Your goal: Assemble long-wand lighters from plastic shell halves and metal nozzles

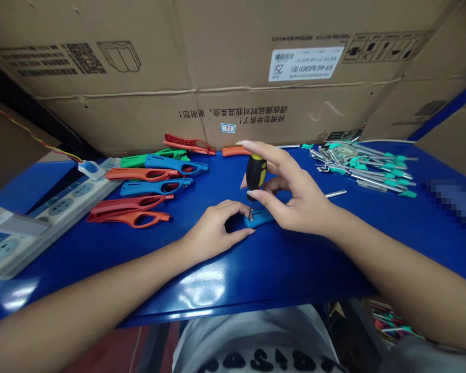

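Upright in my right hand (295,194) is a short black-and-yellow screwdriver (257,171), gripped by its handle. Its shaft points down onto a blue long-nosed lighter (262,218) lying on the table. My left hand (221,228) closes thumb and fingers around the lighter's near end, beside the screwdriver tip. A metal tube (336,194) shows past my right hand and seems to belong to this lighter, though the joint is hidden.
Several coloured lighter casings (140,189) lie to the left beside a white power strip (58,212). A pile of metal tubes with green tips (367,166) is at the right. An orange lighter (235,151) lies at the back, against the cardboard (140,119).
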`<state>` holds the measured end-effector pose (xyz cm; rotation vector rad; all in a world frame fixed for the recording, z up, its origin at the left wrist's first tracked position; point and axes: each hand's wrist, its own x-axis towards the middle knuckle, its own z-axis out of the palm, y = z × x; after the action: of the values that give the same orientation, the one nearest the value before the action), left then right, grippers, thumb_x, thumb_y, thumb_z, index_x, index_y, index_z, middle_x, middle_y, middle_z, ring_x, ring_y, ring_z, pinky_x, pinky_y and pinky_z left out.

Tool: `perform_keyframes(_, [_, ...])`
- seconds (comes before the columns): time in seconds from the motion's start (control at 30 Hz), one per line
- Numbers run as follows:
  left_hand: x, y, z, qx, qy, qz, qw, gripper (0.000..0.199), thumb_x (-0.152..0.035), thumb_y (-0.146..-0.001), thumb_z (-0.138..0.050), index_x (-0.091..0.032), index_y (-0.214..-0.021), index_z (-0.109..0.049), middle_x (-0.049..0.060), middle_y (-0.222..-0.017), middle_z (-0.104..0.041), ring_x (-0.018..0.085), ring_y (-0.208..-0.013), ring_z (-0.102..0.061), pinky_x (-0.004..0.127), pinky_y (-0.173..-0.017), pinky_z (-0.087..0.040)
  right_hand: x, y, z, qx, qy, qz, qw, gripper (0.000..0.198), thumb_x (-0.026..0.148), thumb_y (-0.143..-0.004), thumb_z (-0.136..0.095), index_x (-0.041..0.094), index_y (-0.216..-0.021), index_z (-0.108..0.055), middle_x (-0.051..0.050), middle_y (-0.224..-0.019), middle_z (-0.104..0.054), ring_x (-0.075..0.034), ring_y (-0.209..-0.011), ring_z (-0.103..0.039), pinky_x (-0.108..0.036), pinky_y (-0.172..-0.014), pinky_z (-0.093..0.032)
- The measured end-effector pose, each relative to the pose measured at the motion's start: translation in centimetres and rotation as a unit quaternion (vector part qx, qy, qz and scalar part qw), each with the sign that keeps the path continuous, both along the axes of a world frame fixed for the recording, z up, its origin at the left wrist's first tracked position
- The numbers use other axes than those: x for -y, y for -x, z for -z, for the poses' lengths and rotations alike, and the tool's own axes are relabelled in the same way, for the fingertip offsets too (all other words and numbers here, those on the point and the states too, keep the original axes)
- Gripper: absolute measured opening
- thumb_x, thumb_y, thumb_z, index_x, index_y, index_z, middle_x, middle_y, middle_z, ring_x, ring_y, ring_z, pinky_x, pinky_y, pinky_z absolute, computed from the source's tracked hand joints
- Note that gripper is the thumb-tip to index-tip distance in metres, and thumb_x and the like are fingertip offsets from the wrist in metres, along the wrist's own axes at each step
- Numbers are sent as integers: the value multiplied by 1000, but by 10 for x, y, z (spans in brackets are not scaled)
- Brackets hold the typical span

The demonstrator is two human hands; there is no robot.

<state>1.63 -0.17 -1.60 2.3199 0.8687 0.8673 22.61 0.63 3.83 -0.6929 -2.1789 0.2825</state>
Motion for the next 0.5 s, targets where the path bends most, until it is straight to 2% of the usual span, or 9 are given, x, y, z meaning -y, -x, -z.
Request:
perform_keyframes(0.07, [0,0,1,0,-6,0,1000,21,-21,-84,-78,-19,-99,-64,2,-100,-73,19,-96,-69,33,-91,-54,0,-2,1,15,-63,42,997,58,34,-99,-56,27,-153,-35,-12,-150,-52,-23,-108,-69,-33,-77,-62])
perform_keyframes(0.13, [-1,0,3,3,-17,-1,1000,22,-21,-83,-78,-19,-100,-64,2,-103,-74,19,-98,-69,33,-92,-54,0,-5,1,42,-138,73,987,56,38,-96,-62,25,-147,-43,-10,-135,-64,-22,-101,-71,-32,-75,-61])
perform_keyframes(0.2, [-1,0,4,7,-26,-2,1000,23,-21,-83,-79,-19,-100,-64,3,-103,-74,19,-99,-69,33,-92,-54,0,-6,-1,63,-177,74,979,55,40,-95,-64,24,-145,-46,-8,-122,-71,-21,-95,-72,-30,-74,-60])
perform_keyframes(0.27, [-1,0,4,8,-27,-3,1000,22,-21,-83,-79,-19,-99,-64,2,-100,-74,19,-97,-69,33,-91,-54,1,-4,-2,66,-143,47,986,53,35,-98,-58,25,-148,-42,-7,-126,-69,-20,-100,-71,-29,-75,-60])
perform_keyframes(0.4, [0,-1,2,2,-13,0,1000,21,-21,-84,-78,-19,-98,-63,2,-99,-73,18,-94,-69,33,-90,-54,2,3,-1,11,5,-23,1000,61,22,-100,-47,28,-157,-25,-11,-155,-45,-21,-116,-65,-30,-78,-61])
perform_keyframes(0.5, [0,-1,1,0,-12,-1,1000,22,-21,-83,-78,-18,-99,-62,2,-100,-73,19,-96,-69,33,-90,-54,4,2,-1,17,-3,-8,1000,64,21,-98,-51,28,-156,-25,-11,-156,-43,-21,-113,-67,-31,-80,-61])
